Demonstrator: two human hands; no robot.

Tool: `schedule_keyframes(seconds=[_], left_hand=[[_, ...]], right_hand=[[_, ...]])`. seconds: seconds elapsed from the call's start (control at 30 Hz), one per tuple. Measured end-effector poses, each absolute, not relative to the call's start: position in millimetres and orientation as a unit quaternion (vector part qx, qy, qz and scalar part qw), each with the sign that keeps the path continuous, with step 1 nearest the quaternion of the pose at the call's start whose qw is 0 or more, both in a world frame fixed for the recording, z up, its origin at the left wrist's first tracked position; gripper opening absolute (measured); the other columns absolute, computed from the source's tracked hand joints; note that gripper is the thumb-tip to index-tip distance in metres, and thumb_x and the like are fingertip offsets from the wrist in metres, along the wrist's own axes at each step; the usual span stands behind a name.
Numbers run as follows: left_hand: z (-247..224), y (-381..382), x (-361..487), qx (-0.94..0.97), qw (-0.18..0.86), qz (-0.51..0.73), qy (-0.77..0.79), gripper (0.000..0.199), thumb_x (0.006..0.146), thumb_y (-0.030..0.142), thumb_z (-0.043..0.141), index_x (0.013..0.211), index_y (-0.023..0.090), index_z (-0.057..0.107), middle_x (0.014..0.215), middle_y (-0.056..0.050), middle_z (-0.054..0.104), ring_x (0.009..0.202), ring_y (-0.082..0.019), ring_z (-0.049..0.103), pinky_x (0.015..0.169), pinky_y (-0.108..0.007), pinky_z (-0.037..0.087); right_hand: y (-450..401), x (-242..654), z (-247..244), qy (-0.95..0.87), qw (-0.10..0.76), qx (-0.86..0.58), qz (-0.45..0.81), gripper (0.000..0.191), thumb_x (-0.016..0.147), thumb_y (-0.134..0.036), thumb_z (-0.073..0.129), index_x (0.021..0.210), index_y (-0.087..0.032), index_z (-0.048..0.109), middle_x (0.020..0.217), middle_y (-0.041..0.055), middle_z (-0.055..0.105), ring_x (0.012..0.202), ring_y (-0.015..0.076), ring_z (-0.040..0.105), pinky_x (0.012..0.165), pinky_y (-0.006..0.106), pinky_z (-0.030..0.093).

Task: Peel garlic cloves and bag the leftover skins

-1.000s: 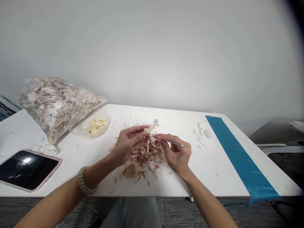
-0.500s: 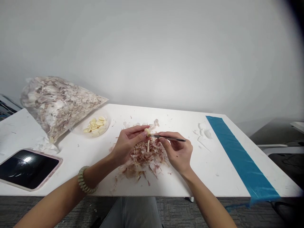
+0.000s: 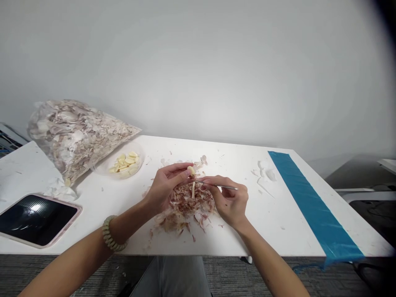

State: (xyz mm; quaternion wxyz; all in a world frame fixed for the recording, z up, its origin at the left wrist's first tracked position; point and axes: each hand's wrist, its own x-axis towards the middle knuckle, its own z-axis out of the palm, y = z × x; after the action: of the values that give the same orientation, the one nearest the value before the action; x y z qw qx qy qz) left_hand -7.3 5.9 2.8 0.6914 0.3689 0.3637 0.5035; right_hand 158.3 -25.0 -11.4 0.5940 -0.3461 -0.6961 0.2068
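left hand (image 3: 163, 187) gripping garlic clove (image 3: 191, 170), right hand (image 3: 229, 200) holding metal tool (image 3: 219, 186)

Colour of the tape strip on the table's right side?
Blue tape strip; head view.

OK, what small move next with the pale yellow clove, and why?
Perhaps ease the thin metal tool lightly against the clove: the left hand pinches it, and the right hand holds the tool close by. Whether they touch is too small to tell.

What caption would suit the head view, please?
Left hand holding a garlic clove, right hand a thin metal tool, above peelings.
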Motion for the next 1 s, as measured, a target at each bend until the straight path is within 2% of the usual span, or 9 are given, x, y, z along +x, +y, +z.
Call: schedule_keyframes(seconds=[0.2,0.37,0.57,0.83,1.0], left_hand=[[3.2,7.0,-7.6,0.361,0.701,0.503,0.355,0.025,0.067,0.023,0.077,0.090,0.015,0.073,0.079,-0.003,0.069,0.077,-0.012,0.066,0.084,-0.027,0.054],[4.4,4.9,-7.7,0.392,0.678,0.507,0.359,0.025,0.068,0.024,0.077,0.091,0.015,0.073,0.083,-0.004,0.071,0.079,-0.013,0.066,0.082,-0.026,0.055],[-1.6,5.1,-9.2,0.430,0.629,0.523,0.382,0.024,0.069,0.025,0.076,0.091,0.016,0.073,0.086,-0.004,0.072,0.077,-0.012,0.067,0.077,-0.022,0.056],[-1.4,2.4,-6.8,0.457,0.590,0.532,0.401,0.025,0.067,0.026,0.077,0.089,0.016,0.074,0.088,-0.006,0.072,0.081,-0.014,0.066,0.077,-0.023,0.055],[-0.9,2.2,-7.1,0.440,0.608,0.523,0.404,0.027,0.065,0.027,0.078,0.090,0.017,0.074,0.094,-0.007,0.072,0.084,-0.016,0.067,0.079,-0.025,0.055]], right_hand=[[-23.7,160.4,-11.6,-0.703,0.592,-0.349,0.185,0.023,0.080,-0.003,0.057,0.095,-0.019,0.067,0.090,0.0041,0.071,0.085,0.0168,0.068,0.070,0.030,0.060],[-20.5,162.3,-9.3,-0.717,0.600,-0.334,0.117,0.028,0.080,-0.003,0.059,0.101,-0.020,0.065,0.093,0.0043,0.071,0.087,0.0179,0.068,0.072,0.034,0.059],[-21.0,160.8,-5.6,-0.754,0.568,-0.324,0.061,0.032,0.078,-0.002,0.060,0.104,-0.021,0.064,0.092,0.0037,0.071,0.087,0.0170,0.068,0.072,0.030,0.060],[-20.7,158.7,-4.5,-0.769,0.551,-0.322,0.032,0.027,0.081,-0.004,0.058,0.103,-0.021,0.061,0.092,0.0049,0.071,0.087,0.0164,0.069,0.072,0.031,0.060],[-19.7,159.0,-8.0,-0.763,0.569,-0.304,0.040,0.031,0.080,-0.001,0.056,0.103,-0.021,0.063,0.091,0.0048,0.072,0.087,0.0175,0.069,0.070,0.032,0.060]])
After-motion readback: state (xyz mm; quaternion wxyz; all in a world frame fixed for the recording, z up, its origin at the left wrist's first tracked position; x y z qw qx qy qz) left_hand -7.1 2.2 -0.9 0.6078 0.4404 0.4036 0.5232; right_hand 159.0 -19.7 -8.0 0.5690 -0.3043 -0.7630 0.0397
